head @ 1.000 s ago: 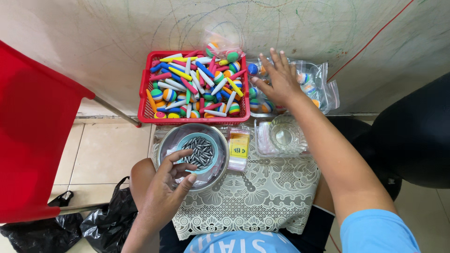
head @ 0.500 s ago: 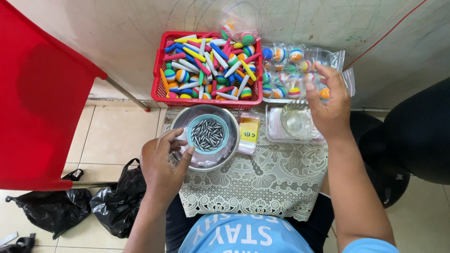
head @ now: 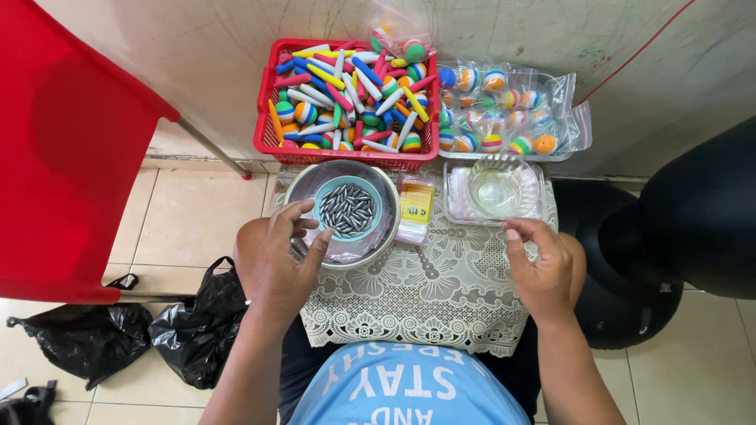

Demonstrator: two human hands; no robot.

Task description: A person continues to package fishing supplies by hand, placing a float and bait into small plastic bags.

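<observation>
My left hand [head: 276,264] rests at the near-left rim of a steel bowl [head: 378,244], fingers apart and thumb just inside the rim. Inside it sits a small teal bowl [head: 321,206] of dark grey metal pieces [head: 346,208]. My right hand [head: 545,271] hovers over the white lace cloth [head: 441,291], just in front of a clear glass bowl [head: 498,187] standing in a clear tray. Its fingers are curled with the back of the hand towards me, so anything in them is hidden.
A red basket [head: 268,142] of coloured sticks and striped balls stands at the back, with clear bags of striped balls [head: 504,110] to its right. A small yellow packet [head: 415,206] lies between the bowls. A red chair [head: 71,157], black bags [head: 189,330] and a black object [head: 693,228] surround the table.
My right hand has come back from the bags of balls to the cloth in front of the glass bowl. My left hand has stayed at the steel bowl's rim.
</observation>
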